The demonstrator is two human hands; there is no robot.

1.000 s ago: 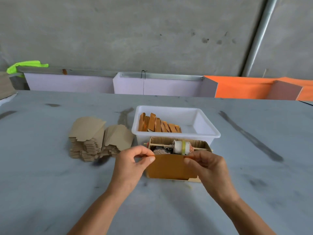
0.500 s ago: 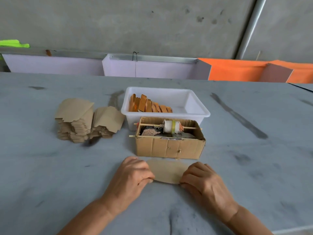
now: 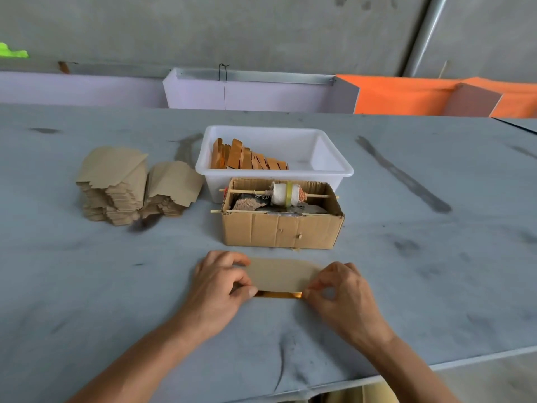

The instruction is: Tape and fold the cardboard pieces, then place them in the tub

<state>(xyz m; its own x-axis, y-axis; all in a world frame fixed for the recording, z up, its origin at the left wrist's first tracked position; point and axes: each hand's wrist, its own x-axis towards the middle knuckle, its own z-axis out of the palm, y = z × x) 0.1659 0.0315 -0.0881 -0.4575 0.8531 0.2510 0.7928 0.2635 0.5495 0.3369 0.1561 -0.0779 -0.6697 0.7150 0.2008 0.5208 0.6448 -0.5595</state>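
On the grey counter [image 3: 87, 286], at about 10 o'clock from the hands, sit two stacks of flat cardboard pieces [image 3: 136, 184], side by side and touching, the left stack a little taller. At 12 o'clock stands a white plastic tub [image 3: 328, 161], holding a row of folded, taped pieces [image 3: 247, 157] that lean on edge against its left end; the right half of the tub shows bare floor. Just in front of the tub, touching its near wall, is an open cardboard box [image 3: 279, 229] with two thin sticks across its top; the far stick carries a white roll of tape [image 3: 286, 194], with dark odds and ends below that cannot be made out.

Near the counter's front edge, at 6 o'clock from the box and apart from it, lies one cardboard piece [image 3: 279, 273] flat on the surface. A shiny amber strip of tape [image 3: 277, 294] runs along its near edge. The left hand [image 3: 220, 289] pinches the left end of the strip and piece between thumb and curled fingers. The right hand [image 3: 341, 292] pinches the right end the same way, thumb and forefinger closed on the corner.
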